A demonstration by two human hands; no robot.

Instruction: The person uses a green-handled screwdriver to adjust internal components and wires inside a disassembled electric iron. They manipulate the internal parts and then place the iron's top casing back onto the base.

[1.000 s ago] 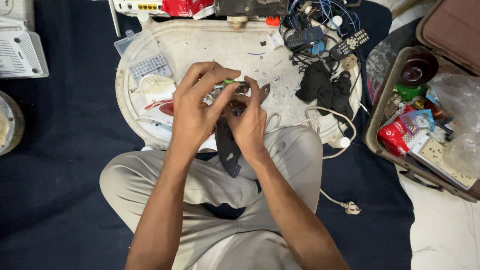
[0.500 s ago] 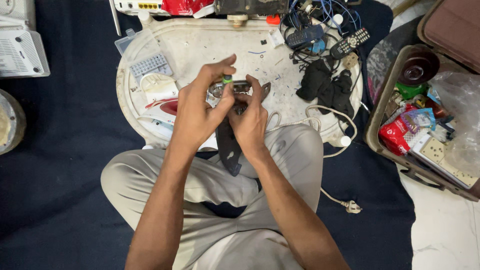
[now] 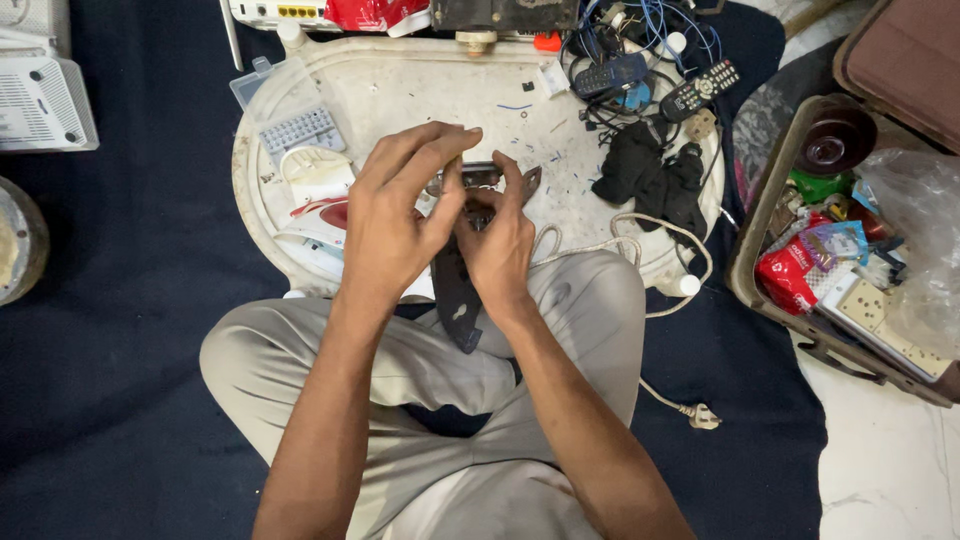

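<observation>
Over the near edge of the white oval tray (image 3: pixel 300 250), both hands meet on a small metal part (image 3: pixel 480 180). Left hand (image 3: pixel 400 215) arches over it from the side, fingers bent and pinched down on the piece, thumb tucked underneath. Right hand (image 3: pixel 497 240) comes up from below, its fingertips closed on the same part. What exactly the piece is I cannot make out; it is mostly hidden by the fingers. Just below the hands, a dark iron soleplate (image 3: pixel 457 295) lies pointing toward the person's lap, half on the tray and half over the crossed legs. Left of the hands on the tray sits a red and white iron housing (image 3: pixel 320 205). Toward the tray's far right are a black cloth (image 3: pixel 650 180), a white cord (image 3: pixel 640 225) looping off the rim, and two remote controls (image 3: pixel 660 85) among tangled wires. Right of the tray stands an open box (image 3: pixel 790 300) crammed with packets and switches. Beyond the tray's left side, a white router (image 3: pixel 45 105) rests on the dark blue floor cloth (image 3: pixel 130 330)
</observation>
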